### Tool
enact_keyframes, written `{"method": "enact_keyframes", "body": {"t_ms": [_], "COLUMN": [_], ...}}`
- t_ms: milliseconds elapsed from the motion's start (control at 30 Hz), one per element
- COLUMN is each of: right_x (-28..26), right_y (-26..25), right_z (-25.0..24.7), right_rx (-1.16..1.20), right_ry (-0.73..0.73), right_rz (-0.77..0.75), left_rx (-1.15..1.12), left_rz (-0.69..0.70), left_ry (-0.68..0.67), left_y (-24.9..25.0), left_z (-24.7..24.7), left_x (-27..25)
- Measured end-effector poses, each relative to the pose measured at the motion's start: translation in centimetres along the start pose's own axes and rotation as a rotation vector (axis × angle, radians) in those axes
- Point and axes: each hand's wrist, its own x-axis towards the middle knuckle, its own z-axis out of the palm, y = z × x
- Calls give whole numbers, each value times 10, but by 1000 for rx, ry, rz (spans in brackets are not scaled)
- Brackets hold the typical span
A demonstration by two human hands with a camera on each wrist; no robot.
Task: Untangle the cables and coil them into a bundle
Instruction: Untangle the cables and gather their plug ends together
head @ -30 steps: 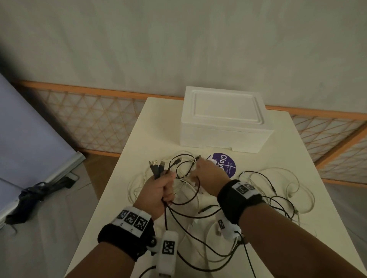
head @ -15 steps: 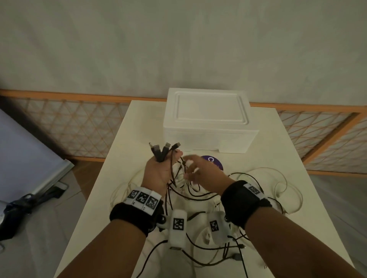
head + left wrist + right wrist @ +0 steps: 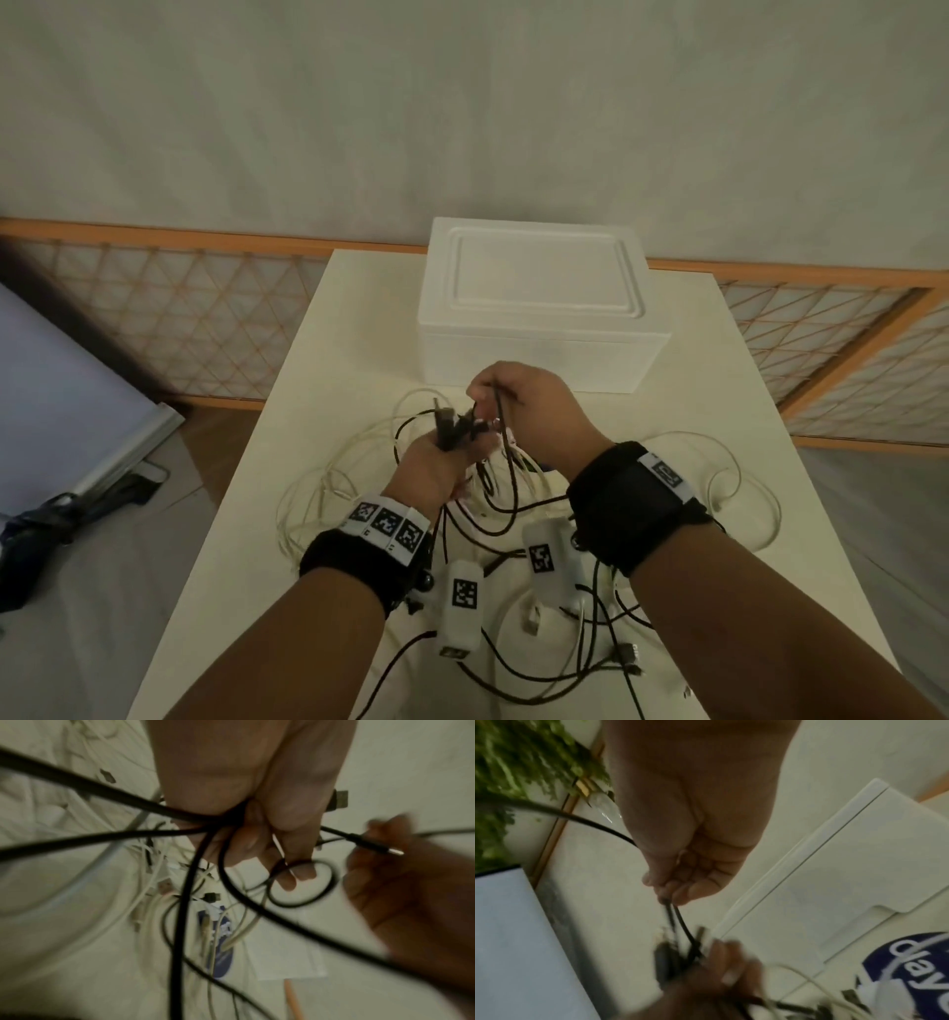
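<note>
A white box [image 3: 539, 313] sits at the desk's [image 3: 770, 411] far edge. Cables [image 3: 513, 519] sprawl tangled mid-desk. The left hand [image 3: 436, 467] grips several black plug ends; the right hand [image 3: 534, 411], just above it, pinches one black cable.

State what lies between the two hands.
In the head view, black cables span the gap from the left hand to the right hand.

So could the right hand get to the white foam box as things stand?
Probably yes: the right hand is just in front of the foam box with nothing between, but it pinches a black cable.
</note>
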Motion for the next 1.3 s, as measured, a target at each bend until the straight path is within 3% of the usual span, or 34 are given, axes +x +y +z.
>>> {"method": "enact_keyframes", "body": {"t_ms": [67,133,300,400,567,700,867,967,1100,1200,1233,1300], "right_x": [0,0,-4,-10,-14,-14,-12,-12,-16,-17,-18,-20], "right_y": [-4,0,27,31,30,30,29,26,28,31,30,24], "right_z": [2,9,39,48,49,44,47,44,26,23,26,32], "right_rx": [144,144,39,174,189,-50,-226,-275,-308,-539,-575,-495], "right_ry": [52,79,35,36,-37,-60,16,35,-100,-335,-367,-294], "right_rz": [9,34,192,248,167,34,-128,-95,8,-15,-15,-10], "left_rx": [75,60,-140,-256,-306,-305,-137,-89,-177,-311,-367,-427], "left_rz": [-34,-11,-57,-98,-77,-48,-19,24,-24,-41,-19,63], "left_ry": [21,52,169,136,138,103,206,261,321,216,146,-6], "left_y": [-4,-3,7,9,19,20,22,21,22,29,31,34], "left_z": [-2,-5,-9,-14,-18,-22,-24,-31,-62,-75,-74,-67], "left_x": [4,7,7,4,1,-3,-9,-12,-16,-29,-35,-45]}}
